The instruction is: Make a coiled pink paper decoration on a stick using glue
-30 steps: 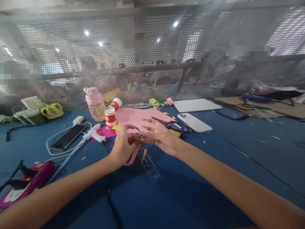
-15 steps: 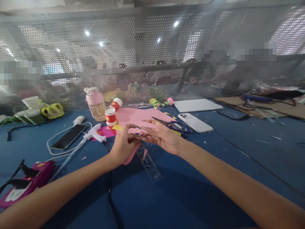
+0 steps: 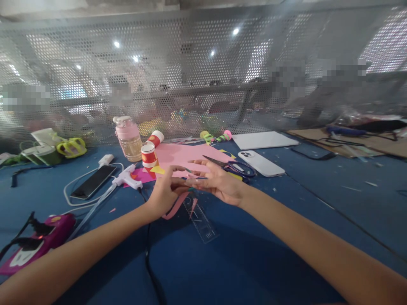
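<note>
A narrow pink paper strip [image 3: 174,208] curls down below my fingers. My left hand [image 3: 164,191] is closed on it, thumb and fingers pinching. Against those fingertips, my right hand [image 3: 224,183] closes on the strip's upper end, a small pink bit of which shows between the fingers. Just how the fingertips grip is partly hidden. Under the hands lies a clear plastic ruler [image 3: 203,226] with a pink paper scrap [image 3: 193,206] on it. Behind them is a large pink paper sheet [image 3: 187,152]. Dark-handled scissors [image 3: 243,168] rest right of my right hand.
Left of my hands lie a white glue gun [image 3: 129,178], a black phone [image 3: 93,182] and a magenta power strip [image 3: 52,233]. Red paper cups [image 3: 149,156] and a pink bottle [image 3: 128,140] stand behind. A white phone [image 3: 260,163] is on the right, before a perforated metal screen [image 3: 197,101].
My fingertips have shifted slightly against each other, with the right fingers a little more bent. The hanging strip now shows more edge-on as a thin curve.
</note>
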Motion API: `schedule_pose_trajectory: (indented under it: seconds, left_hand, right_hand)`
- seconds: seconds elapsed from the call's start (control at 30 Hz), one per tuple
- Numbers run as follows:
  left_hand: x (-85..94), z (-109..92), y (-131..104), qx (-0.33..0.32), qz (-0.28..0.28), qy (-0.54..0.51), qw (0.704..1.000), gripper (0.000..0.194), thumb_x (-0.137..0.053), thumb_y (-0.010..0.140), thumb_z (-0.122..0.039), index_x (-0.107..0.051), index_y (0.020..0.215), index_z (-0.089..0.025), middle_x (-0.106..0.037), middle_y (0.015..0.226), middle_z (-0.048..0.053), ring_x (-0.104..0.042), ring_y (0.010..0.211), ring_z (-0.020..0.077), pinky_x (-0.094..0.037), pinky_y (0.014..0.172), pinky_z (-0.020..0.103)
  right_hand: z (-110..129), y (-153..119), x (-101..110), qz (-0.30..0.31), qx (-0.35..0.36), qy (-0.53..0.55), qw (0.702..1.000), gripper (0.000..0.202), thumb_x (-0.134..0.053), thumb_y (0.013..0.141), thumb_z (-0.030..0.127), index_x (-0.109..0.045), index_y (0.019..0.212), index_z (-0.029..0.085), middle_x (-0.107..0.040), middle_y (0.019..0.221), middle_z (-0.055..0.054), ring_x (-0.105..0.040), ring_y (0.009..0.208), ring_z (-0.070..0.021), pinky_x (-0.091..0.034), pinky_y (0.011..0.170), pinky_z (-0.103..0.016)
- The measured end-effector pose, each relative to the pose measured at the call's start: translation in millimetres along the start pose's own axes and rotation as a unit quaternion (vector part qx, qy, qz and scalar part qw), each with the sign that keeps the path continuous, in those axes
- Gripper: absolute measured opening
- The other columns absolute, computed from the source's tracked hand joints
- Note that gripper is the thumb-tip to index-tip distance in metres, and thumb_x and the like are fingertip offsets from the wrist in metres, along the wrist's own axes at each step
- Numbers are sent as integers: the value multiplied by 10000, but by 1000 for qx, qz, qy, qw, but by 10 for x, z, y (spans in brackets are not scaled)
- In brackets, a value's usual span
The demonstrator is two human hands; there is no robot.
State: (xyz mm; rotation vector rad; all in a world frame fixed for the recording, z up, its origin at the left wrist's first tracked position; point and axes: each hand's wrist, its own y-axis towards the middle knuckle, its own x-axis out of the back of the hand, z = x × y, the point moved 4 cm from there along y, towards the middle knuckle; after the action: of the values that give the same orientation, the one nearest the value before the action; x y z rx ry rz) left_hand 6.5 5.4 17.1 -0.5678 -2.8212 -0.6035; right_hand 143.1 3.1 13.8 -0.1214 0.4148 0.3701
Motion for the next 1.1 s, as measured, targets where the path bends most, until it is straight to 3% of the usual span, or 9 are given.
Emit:
schedule_pose_trajectory:
  seconds: [0.2, 0.33, 0.67, 0.83, 0.93, 1.1]
  left_hand:
    - [-28, 35, -21, 21, 7, -16, 1000, 330, -606, 696, -135, -393, 943, -186, -699, 726, 24, -673, 744, 163, -531, 700, 286]
    - [-65, 50, -64, 63, -16, -49, 997, 397, -629, 669, -125, -384, 976, -183, -671, 685, -13, -661, 690, 139, -527, 688, 276]
    - [-149, -8, -122, 95, -20, -113, 989, 558, -657, 659, -133, -340, 1117, -177, -630, 667, -40, -636, 664, 115, -512, 690, 270]
    - [-163, -66, -108, 51, 17, -124, 991, 541, -648, 656, -116, -353, 1104, -184, -620, 716, -25, -633, 735, 127, -501, 740, 285]
    - [-154, -93, -111, 22, 32, -96, 995, 503, -630, 684, -129, -359, 1104, -185, -598, 725, -21, -620, 748, 128, -495, 751, 288]
    - [-134, -172, -138, -55, 108, -70, 990, 453, -549, 775, -177, -331, 1170, -197, -570, 945, 57, -585, 909, 165, -473, 837, 341]
  right_hand:
    - [13, -9, -6, -20, 15, -12, 1000, 658, -772, 517, 115, -433, 1069, 234, -513, 1119, -67, -621, 858, -131, -522, 677, -190]
    - [32, 1, -6, -66, 82, -26, 994, 649, -793, 478, 169, -425, 1008, 237, -470, 1168, -68, -589, 921, -174, -533, 659, -247]
    - [-39, -2, -4, -129, 227, -81, 962, 553, -793, 514, 248, -412, 915, 230, -467, 1121, -44, -595, 735, -113, -516, 733, -308]
    - [-54, 0, -25, -122, 228, -86, 962, 506, -768, 555, 281, -425, 922, 227, -480, 1138, -54, -611, 780, -129, -487, 816, -334]
    - [-80, 17, -46, -109, 188, -62, 974, 496, -757, 565, 298, -437, 936, 217, -518, 1130, -64, -621, 810, -141, -475, 835, -330]
    - [-74, 8, -63, -102, 111, 6, 989, 500, -768, 534, 269, -467, 926, 193, -589, 1062, -70, -624, 841, -161, -499, 724, -266]
